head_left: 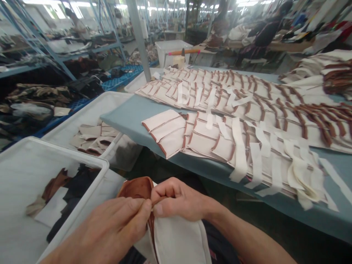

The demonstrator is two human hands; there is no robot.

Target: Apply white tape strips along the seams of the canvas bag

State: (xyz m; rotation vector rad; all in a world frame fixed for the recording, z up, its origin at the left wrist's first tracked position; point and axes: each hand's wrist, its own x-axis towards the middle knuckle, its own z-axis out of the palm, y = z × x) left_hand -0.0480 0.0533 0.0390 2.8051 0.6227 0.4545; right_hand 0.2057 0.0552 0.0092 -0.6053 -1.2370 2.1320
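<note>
A cream fabric piece with brown lining [180,238] hangs over my lap, its brown side showing at the top. My left hand [118,220] pinches its edge from the left. Close beside it, my right hand [178,200] has its fingers curled and pressed on the same edge. The fingertips of both hands nearly meet at a narrow brown fold between two cream parts. What lies exactly under the fingertips is hidden. Ahead, several similar cream pieces with brown edges [165,132] lie overlapping on the blue-grey table [123,113].
White interfacing strips [239,150] lie across the front row. Longer rows of cream pieces [220,84] cover the table behind. On the left stand a white bin with dark and brown scraps [104,165] and another bin [110,97] with cream pieces. A metal post [139,40] rises by the table corner.
</note>
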